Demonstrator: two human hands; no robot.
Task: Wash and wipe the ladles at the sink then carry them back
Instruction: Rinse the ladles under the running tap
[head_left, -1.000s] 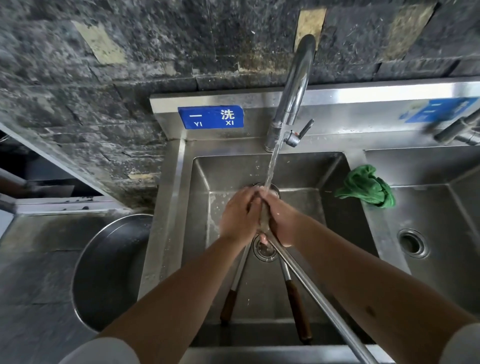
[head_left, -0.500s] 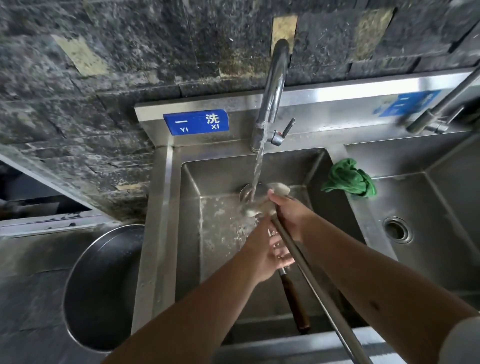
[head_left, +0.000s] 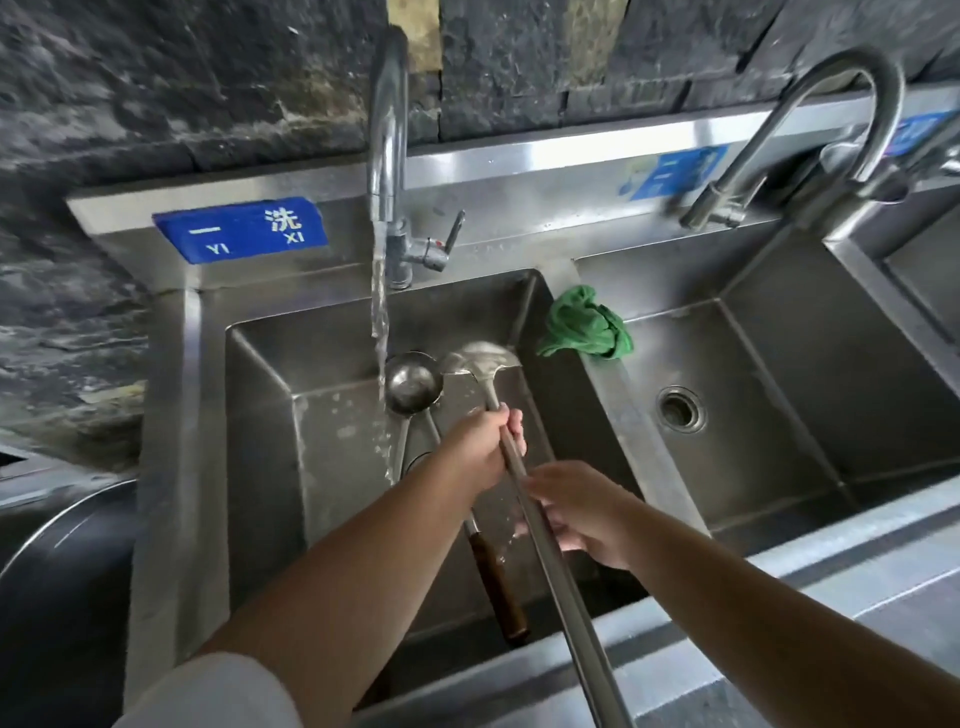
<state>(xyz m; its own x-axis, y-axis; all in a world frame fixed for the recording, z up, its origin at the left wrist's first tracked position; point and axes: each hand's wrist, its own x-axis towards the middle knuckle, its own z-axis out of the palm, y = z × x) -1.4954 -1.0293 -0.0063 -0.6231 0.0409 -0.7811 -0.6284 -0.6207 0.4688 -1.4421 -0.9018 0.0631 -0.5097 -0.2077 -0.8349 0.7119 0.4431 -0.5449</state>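
Left hand (head_left: 485, 447): fingers curled round the long steel handle (head_left: 550, 566), just below the utensil's head, over the left basin.
Right hand (head_left: 582, 512): lower on the same handle, on its right side; it touches the handle, but whether its fingers wrap round it I cannot tell.
Held utensil: its flat, wide head (head_left: 480, 358) is raised near the back right corner of the left basin, to the right of the water stream; the handle runs down toward the bottom edge of the view.
Ladle (head_left: 413, 384): round bowl lying in the left basin with the stream landing on its left edge; its thin shaft slants toward the near side.
Wooden handle (head_left: 498, 587): a dark brown grip lying in the same basin, partly hidden under the left forearm and the held handle.
Tap (head_left: 387, 135): running, water falling into the left basin (head_left: 270, 415).
Green cloth (head_left: 584, 325): bunched on the divider between the left and middle basins.
Middle basin (head_left: 779, 395): drain hole visible, second tap (head_left: 810, 124) arched above it.
Blue sign (head_left: 241, 228): on the back splash, left of the running tap.
Metal bowl (head_left: 57, 582): large, at the lower left beside the sink.
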